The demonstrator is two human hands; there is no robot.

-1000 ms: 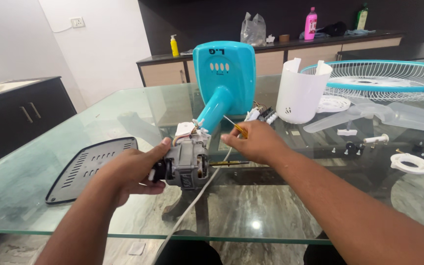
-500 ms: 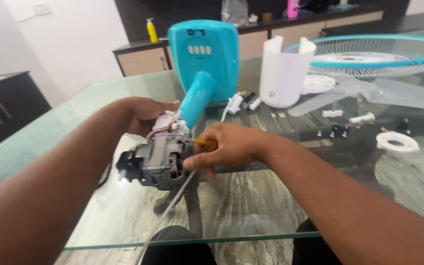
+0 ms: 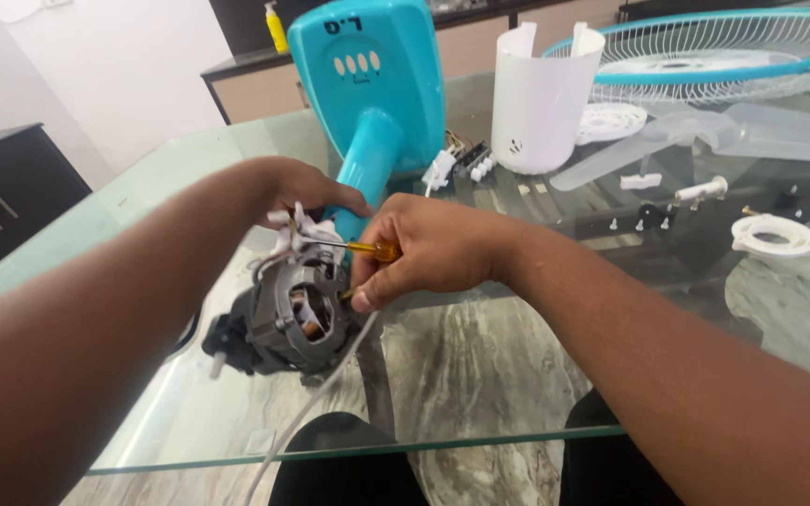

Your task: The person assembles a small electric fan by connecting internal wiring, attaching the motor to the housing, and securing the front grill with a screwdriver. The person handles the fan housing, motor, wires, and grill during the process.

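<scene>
Head view: screwdriver (image 3: 367, 248) tip now at motor (image 3: 288, 319) top.

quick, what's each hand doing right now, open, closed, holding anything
Left hand: closed over the top of the fan motor, steadying it.
Right hand: closed around a yellow-handled screwdriver, tip at the motor's top.

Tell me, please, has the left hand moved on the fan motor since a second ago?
Yes. The left hand left the motor's near end and now rests behind its top, close to the teal fan stand.
</scene>
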